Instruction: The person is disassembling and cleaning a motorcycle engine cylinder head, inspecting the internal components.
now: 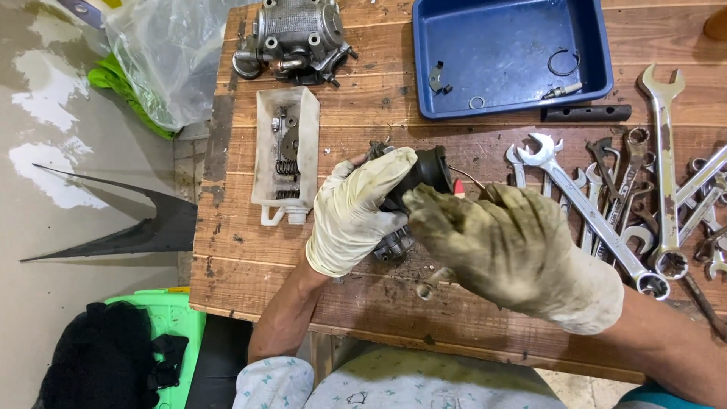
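Now, from the left: a clear bag and a dark curved panel are seen off the desk, with a green crate below. On the desk, a white tub holding springs and small parts is set beside a grey engine casting at the top edge. In the middle, the left hand, in a pale glove, is wrapped firmly round a small carburettor with a black rubber boot, held just above the boards. The right hand, in a grimy glove, is closed over the same part from the other side; something red and a thin wire are glimpsed at its fingers, but what is gripped cannot be told. Further right, a blue tray with a ring, clip and small bits is seen, then a spread of spanners.

Judged from the loose parts laid out, stripping seems well under way, with the carburettor itself yet to be opened. Its lower body is hidden by the gloves, and the spanners are cut off at the right edge.
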